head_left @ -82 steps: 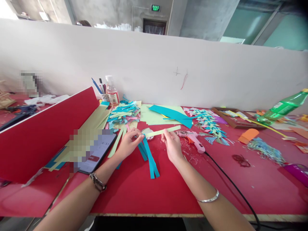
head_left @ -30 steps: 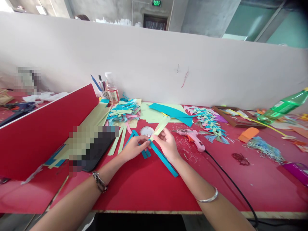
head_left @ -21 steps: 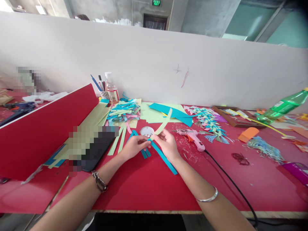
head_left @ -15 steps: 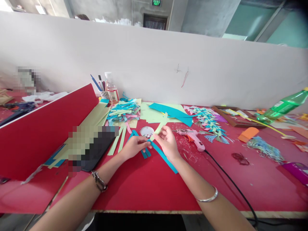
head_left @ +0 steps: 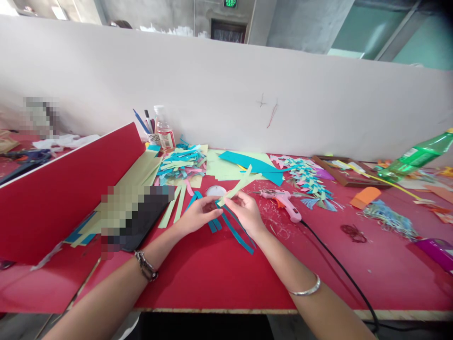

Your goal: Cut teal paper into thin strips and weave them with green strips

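Pale green paper strips (head_left: pixel 236 188) slant up and away from between my hands, their far ends spread apart. Blue paper strips (head_left: pixel 238 233) hang from the same spot toward me, over the red table. My left hand (head_left: pixel 201 212) pinches the near end where the colours meet, thumb against fingers. My right hand (head_left: pixel 247 211) grips the green strips at their lower part, its fingers curled behind them. Just behind my hands lies a round white dish (head_left: pixel 215 190), partly covered. Loose blue strips (head_left: pixel 213 225) lie under my left hand.
A pink glue gun (head_left: pixel 283 200) with a black cord lies to the right. Left are a dark phone-like slab (head_left: pixel 148 222), loose green strips (head_left: pixel 173 208) and a red board (head_left: pixel 78 189). A strip pile (head_left: pixel 182 163), a bottle (head_left: pixel 165 132) and a woven paper piece (head_left: pixel 307 179) stand behind.
The green strips have fanned apart at their far ends, and the blue ones have separated and swung slightly left. Both hands stay nearly in place.
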### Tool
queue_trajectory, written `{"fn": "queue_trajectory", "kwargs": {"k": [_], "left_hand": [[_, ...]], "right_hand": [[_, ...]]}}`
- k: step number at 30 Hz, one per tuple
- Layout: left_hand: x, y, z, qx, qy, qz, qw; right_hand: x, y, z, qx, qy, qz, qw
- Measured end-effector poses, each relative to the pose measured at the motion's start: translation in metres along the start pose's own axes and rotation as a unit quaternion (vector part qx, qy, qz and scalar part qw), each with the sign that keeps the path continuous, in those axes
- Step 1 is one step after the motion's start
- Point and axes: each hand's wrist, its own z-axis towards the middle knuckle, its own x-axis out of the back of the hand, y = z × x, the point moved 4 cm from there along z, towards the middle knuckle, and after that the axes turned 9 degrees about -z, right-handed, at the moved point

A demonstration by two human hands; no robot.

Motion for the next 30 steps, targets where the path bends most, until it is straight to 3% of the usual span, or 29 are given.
{"fn": "queue_trajectory", "kwargs": {"k": [5,11,15,21,30], "left_hand": [[0.0,0.002,0.0,-0.016,-0.012,0.038,0.999],[0.004,0.0,0.002,-0.023,0.024,-0.012,0.999],[0.003,0.003,0.001,-0.043,0.023,0.014,0.999],[0.0,0.011,-0.001,-0.08,0.015,0.074,0.994],[0.002,0.003,0.001,-0.038,0.018,-0.057,0.997]], "right_hand": [[0.0,0.0,-0.001,0.024,-0.01,-0.015,1.0],[-0.002,-0.001,-0.001,0.011,-0.003,0.024,1.0],[-0.002,-0.002,-0.001,0.029,0.002,0.032,0.999],[-0.005,-0.008,-0.003,0.07,-0.061,-0.035,0.995],[-0.002,-0.009,-0.004,0.113,0.003,-0.085,0.99]]}}
